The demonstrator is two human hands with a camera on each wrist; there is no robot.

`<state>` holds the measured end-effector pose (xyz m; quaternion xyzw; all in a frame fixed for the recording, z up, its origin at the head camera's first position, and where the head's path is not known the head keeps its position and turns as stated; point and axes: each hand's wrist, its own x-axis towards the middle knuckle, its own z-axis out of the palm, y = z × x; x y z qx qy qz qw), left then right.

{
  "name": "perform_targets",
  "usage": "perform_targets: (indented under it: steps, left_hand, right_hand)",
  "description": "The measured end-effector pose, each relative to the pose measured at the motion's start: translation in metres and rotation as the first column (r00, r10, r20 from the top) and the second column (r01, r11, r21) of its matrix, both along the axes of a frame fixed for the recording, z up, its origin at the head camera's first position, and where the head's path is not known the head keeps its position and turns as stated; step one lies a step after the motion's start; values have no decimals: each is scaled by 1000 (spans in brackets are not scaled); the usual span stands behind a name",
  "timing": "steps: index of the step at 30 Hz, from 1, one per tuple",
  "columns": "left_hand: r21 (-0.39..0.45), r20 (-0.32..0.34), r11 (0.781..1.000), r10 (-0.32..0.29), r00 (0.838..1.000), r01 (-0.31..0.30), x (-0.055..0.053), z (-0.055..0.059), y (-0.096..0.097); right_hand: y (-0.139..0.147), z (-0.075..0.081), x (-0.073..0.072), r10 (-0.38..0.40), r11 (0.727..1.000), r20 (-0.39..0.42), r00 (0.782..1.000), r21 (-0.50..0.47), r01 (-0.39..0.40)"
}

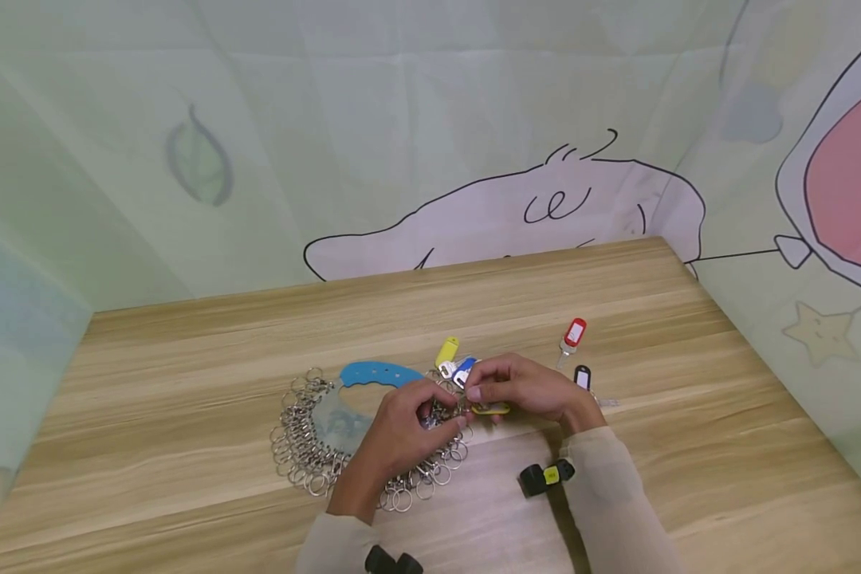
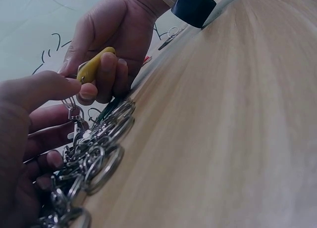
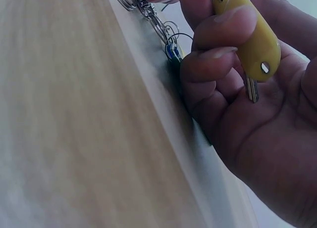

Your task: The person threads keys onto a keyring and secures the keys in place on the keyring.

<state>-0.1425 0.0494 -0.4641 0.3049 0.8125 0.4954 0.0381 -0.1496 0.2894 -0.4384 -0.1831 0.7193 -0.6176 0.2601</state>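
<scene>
In the right wrist view, my right hand (image 3: 267, 129) holds a yellow key tag (image 3: 260, 45) between thumb and curled fingers, with a key (image 3: 252, 89) hanging against the palm. My left hand (image 1: 405, 426) pinches a metal split ring (image 2: 69, 102) beside the tag, its thumb and index finger touching the ring. This ring links to a clasp among several others. Below the left hand lies a round bundle of key rings (image 1: 287, 450), fanned around a greyish clear middle (image 1: 337, 418) and a blue curved piece (image 1: 376, 372). Fingers partly hide where tag and ring meet.
Just beyond the hands lie a yellow-tagged key (image 1: 447, 351) and a blue-tagged key (image 1: 464, 371). To the right are a red key tag (image 1: 575, 331) with its key and a black key tag (image 1: 582, 377). A printed cloth wall (image 1: 258, 159) borders the wooden table (image 1: 151, 383).
</scene>
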Motion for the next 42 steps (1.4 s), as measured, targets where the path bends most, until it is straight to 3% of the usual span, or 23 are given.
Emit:
perform_targets:
  steps: [42]
  left_hand:
    - [-7, -25, 1000, -14, 1000, 14, 0, -1, 1]
  right_hand:
    - [0, 1, 0, 19, 1000, 5, 1000, -18, -19]
